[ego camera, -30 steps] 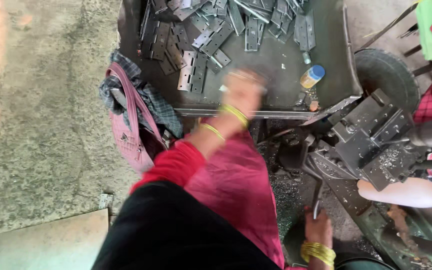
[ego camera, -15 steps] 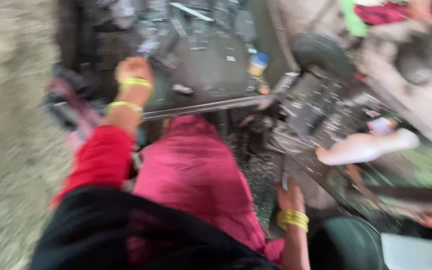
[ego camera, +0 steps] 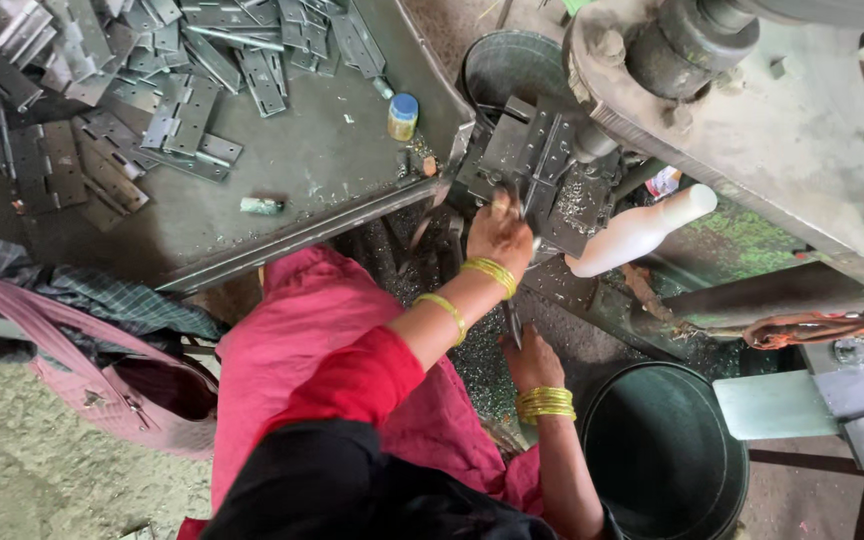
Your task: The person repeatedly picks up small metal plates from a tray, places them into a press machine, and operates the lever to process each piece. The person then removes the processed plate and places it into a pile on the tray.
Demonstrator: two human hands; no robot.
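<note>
The right hand stays low beside the bucket, its grip closed on a thin metal rod. The left hand has left the surface and now pinches a hinge at the press; its fingertips hide the piece. The hinge pile runs off the top edge.

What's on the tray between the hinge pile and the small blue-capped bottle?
Head view: between the hinge pile and the blue-capped bottle the grey tray is mostly bare, apart from small specks. A small greenish cylinder lies lower, off that line.
</note>
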